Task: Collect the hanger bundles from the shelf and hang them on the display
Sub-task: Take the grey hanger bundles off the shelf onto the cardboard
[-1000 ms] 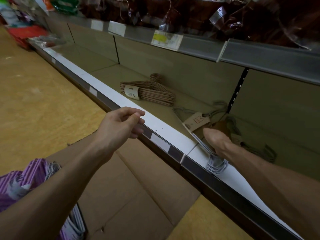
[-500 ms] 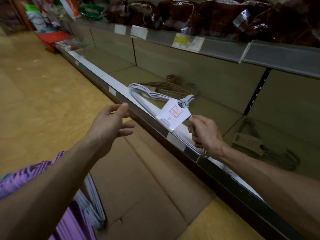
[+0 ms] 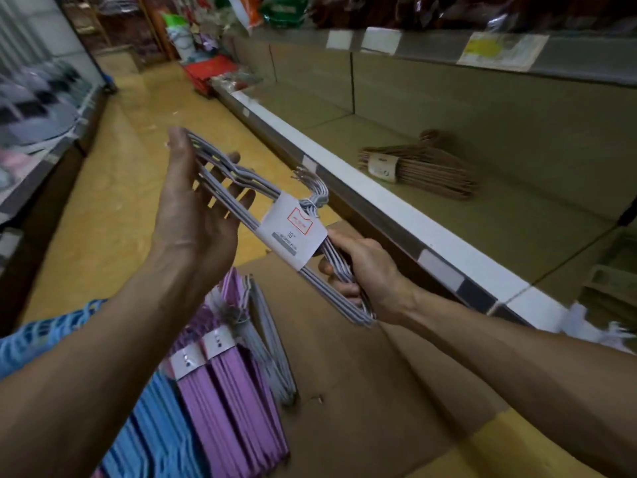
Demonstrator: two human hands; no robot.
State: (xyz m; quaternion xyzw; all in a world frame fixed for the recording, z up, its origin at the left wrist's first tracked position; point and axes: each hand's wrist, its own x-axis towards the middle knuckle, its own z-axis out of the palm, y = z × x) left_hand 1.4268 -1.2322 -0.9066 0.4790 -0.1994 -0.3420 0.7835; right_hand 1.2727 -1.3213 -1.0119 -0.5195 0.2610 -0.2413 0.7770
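White hanger bundle (image 3: pixel 293 232) held out over the aisle, off the shelf (image 3: pixel 396 198) to its right, right hand (image 3: pixel 362 270) gripping one end, left hand (image 3: pixel 196 215) spread flat against the other, half a second earlier apart from the bundle, then above the shelf edge.

Dim, warm yellowish light fills the aisle with no clear source, leaving the floor (image 3: pixel 103 208) brightest at centre left and the shelf (image 3: pixel 448 108) recess murky at right, while motion blur smears the left edge and upper corners, and wide-angle distortion bends the shelf edges.
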